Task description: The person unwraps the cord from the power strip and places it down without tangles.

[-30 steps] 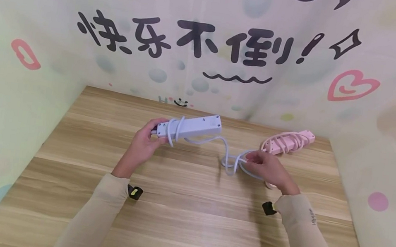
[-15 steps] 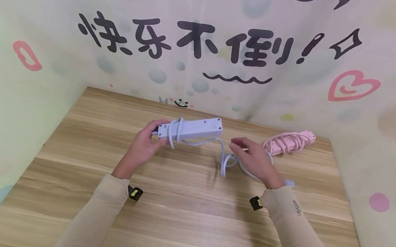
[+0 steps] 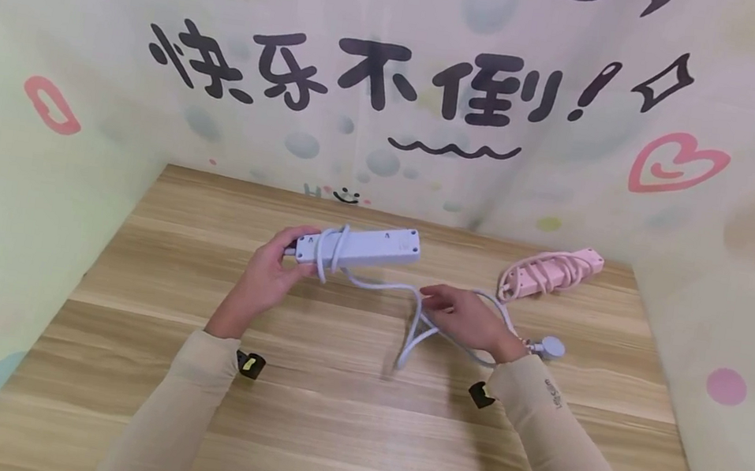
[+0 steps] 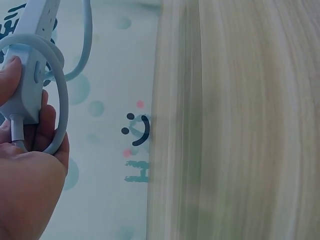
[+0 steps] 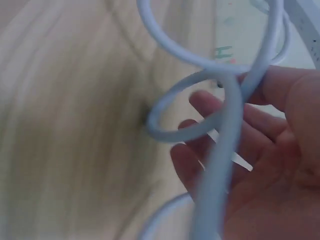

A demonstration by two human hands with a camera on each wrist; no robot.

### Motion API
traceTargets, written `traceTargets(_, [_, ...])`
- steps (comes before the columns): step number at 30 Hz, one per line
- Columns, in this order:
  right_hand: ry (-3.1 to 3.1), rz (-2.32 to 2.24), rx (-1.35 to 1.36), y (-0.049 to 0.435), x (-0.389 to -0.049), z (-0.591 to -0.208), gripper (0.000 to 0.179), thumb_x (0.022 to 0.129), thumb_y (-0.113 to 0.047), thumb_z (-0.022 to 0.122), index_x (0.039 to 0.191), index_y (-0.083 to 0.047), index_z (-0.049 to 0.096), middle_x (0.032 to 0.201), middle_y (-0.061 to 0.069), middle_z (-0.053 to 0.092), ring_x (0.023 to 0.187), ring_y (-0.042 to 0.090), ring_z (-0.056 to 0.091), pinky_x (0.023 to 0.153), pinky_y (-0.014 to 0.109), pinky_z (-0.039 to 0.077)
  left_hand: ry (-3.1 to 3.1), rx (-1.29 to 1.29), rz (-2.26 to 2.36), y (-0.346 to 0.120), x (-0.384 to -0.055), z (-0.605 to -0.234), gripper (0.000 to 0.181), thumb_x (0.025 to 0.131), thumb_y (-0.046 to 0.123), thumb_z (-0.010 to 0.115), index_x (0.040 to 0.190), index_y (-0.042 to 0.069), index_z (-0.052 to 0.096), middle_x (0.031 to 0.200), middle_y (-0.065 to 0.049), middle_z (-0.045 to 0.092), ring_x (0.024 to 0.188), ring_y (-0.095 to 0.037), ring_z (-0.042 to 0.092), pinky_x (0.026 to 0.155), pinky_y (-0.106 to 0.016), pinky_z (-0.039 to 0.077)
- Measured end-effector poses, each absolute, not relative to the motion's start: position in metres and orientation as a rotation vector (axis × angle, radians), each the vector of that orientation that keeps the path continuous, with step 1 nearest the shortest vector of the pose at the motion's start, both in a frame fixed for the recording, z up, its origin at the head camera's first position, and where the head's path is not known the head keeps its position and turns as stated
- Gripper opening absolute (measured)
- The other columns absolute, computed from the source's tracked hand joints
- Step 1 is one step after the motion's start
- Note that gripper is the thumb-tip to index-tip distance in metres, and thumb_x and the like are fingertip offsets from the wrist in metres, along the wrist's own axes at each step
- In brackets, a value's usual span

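My left hand (image 3: 266, 277) grips one end of a light blue power strip (image 3: 376, 248) and holds it raised above the table, tilted slightly. Two turns of its cord (image 3: 381, 287) wrap that end. In the left wrist view the thumb presses the side of the strip (image 4: 31, 75), with fingers behind it by the cord's exit. My right hand (image 3: 470, 321) pinches the loose cord between thumb and index finger, the other fingers loosely bent. Loops of cord (image 5: 175, 135) hang across that palm in the right wrist view. Beyond the right wrist lies the round plug (image 3: 553, 348).
A pink power strip (image 3: 551, 274), wound with its own pink cord, rests at the back right of the wooden table (image 3: 336, 437). Behind the table's rear edge stands a printed backdrop (image 3: 358, 161), with similar panels at both sides.
My right hand let go of the cord farther right, moved left with its fingers spread, then took the cord again nearer the strip. The plug has come into view. My left hand stays nearly still.
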State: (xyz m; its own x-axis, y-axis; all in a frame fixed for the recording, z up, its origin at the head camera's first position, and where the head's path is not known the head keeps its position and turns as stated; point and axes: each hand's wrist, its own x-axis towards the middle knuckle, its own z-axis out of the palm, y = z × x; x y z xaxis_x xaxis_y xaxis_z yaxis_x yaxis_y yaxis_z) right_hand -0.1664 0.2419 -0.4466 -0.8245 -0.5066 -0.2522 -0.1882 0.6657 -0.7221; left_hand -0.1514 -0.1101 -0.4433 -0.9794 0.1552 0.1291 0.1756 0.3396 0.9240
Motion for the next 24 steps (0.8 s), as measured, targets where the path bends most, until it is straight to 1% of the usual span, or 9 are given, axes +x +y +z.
traceTargets(4, [2.426,-0.945,-0.656,0.241,-0.164,-0.453,0.045,0.099,-0.009,0.058,0.144,-0.005,0.055,0.133,0.017,0.069,0.123,0.035,0.066,0.105,0.049,0.055,-2.563,-0.317,-1.77,-0.11,-0.151,-0.443,0.053,0.092,0.007,0.072,0.142,0.007,0.053,0.14,-0.018,0.058,0.131,-0.037,0.053,0.12,-0.056,0.038])
traceTargets(8, [2.407,-0.971,-0.716,0.239,-0.163,-0.456,0.039,0.1,-0.008,0.057,0.139,-0.006,0.062,0.131,0.014,0.071,0.122,0.03,0.067,0.104,0.046,0.055,-2.568,-0.314,-1.77,-0.109,-0.152,-0.445,0.053,0.092,0.008,0.073,0.142,0.009,0.053,0.139,-0.017,0.058,0.13,-0.036,0.053,0.12,-0.056,0.037])
traceTargets(11, [2.383,-1.007,-0.692,0.238,-0.163,-0.457,0.034,0.102,-0.012,0.056,0.134,-0.008,0.066,0.127,0.011,0.073,0.116,0.025,0.07,0.098,0.038,0.057,-2.566,-0.317,-1.773,-0.108,-0.153,-0.446,0.053,0.093,0.008,0.073,0.142,0.009,0.053,0.139,-0.017,0.058,0.13,-0.035,0.053,0.12,-0.057,0.037])
traceTargets(15, [2.388,-1.03,-0.614,0.238,-0.161,-0.459,0.031,0.103,-0.023,0.058,0.13,-0.011,0.069,0.123,0.006,0.075,0.11,0.017,0.071,0.092,0.028,0.057,-2.566,-0.309,-1.774,-0.109,-0.153,-0.447,0.053,0.092,0.007,0.072,0.142,0.009,0.053,0.139,-0.017,0.057,0.129,-0.036,0.053,0.118,-0.059,0.037])
traceTargets(17, [2.406,-1.034,-0.594,0.238,-0.16,-0.459,0.031,0.103,-0.028,0.059,0.127,-0.012,0.071,0.119,0.003,0.077,0.106,0.014,0.071,0.09,0.027,0.056,-2.569,-0.299,-1.765,-0.109,-0.153,-0.447,0.053,0.092,0.007,0.073,0.141,0.009,0.053,0.138,-0.018,0.057,0.129,-0.037,0.053,0.116,-0.062,0.038])
traceTargets(19, [2.443,-1.03,-0.611,0.238,-0.158,-0.461,0.029,0.103,-0.03,0.06,0.123,-0.012,0.073,0.114,0.002,0.078,0.1,0.012,0.07,0.088,0.028,0.056,-2.568,-0.295,-1.758,-0.11,-0.153,-0.447,0.053,0.092,0.006,0.073,0.141,0.009,0.053,0.138,-0.019,0.057,0.128,-0.038,0.053,0.115,-0.063,0.039])
traceTargets(21, [2.484,-1.02,-0.638,0.238,-0.157,-0.463,0.027,0.103,-0.029,0.061,0.118,-0.012,0.075,0.11,0.001,0.078,0.095,0.011,0.068,0.086,0.028,0.055,-2.56,-0.295,-1.757,-0.11,-0.153,-0.447,0.054,0.091,0.005,0.073,0.141,0.008,0.053,0.137,-0.02,0.057,0.128,-0.039,0.053,0.114,-0.064,0.039])
traceTargets(24, [2.53,-0.993,-0.687,0.237,-0.156,-0.464,0.025,0.103,-0.027,0.06,0.115,-0.011,0.076,0.109,0.002,0.078,0.096,0.012,0.068,0.085,0.03,0.054,-2.554,-0.303,-1.752,-0.11,-0.153,-0.447,0.054,0.091,0.005,0.073,0.141,0.008,0.053,0.138,-0.019,0.057,0.128,-0.038,0.053,0.116,-0.063,0.038])
